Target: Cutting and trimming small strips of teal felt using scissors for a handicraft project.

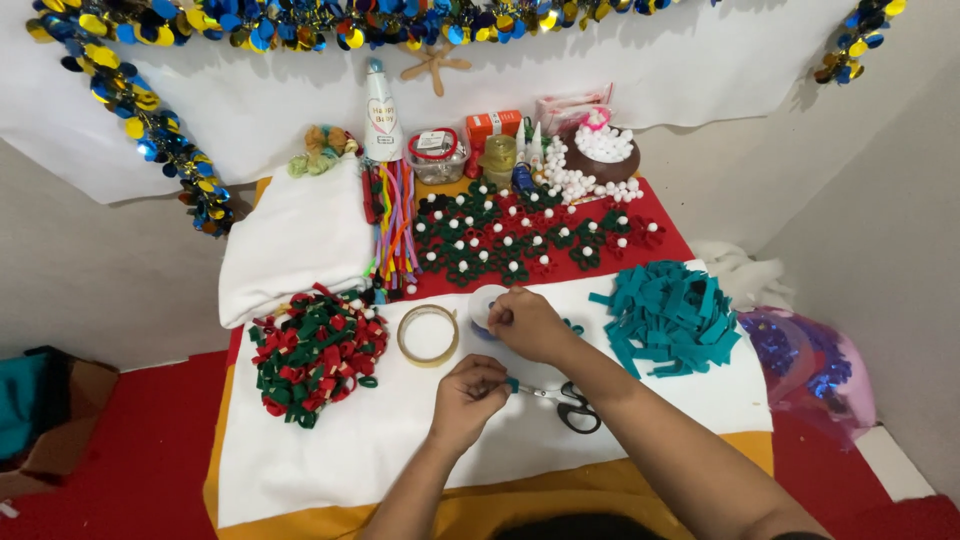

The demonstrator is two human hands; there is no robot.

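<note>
Over at the far left edge, a brown cardboard box (60, 420) sits on the red floor, well clear of the table (500, 505), whose orange front edge runs along the bottom with open white cloth (330, 450) above it. On the left of that cloth lies one heap of red and green felt loops (315, 355), too many to count, close to the cloth's left edge. Behind it, one folded white fabric (295, 235), and beside that a bundle of coloured pipe cleaners (395, 225). Next along, one ring of clear tape (428, 335) lies flat, just right of the heap. Now the left hand (465, 400): fingers curled tight, thumb and forefinger pinching a small teal felt piece (512, 385) at its tip. Just above, the right hand (525, 322) is bunched up too, fingertips pinched over a small white spool (484, 305); what exactly it grips, I cannot tell. One pair of black-handled scissors (570, 403) lies on the cloth under the right forearm, blades pointing toward the left hand. Behind, on the red mat (665, 235), rows of red and green felt flowers (520, 235) with white centres, crowded, no free room there. Right of the hands, one pile of teal felt strips (670, 318) reaches nearly to the cloth's right edge. Open cloth remains below it.
</note>
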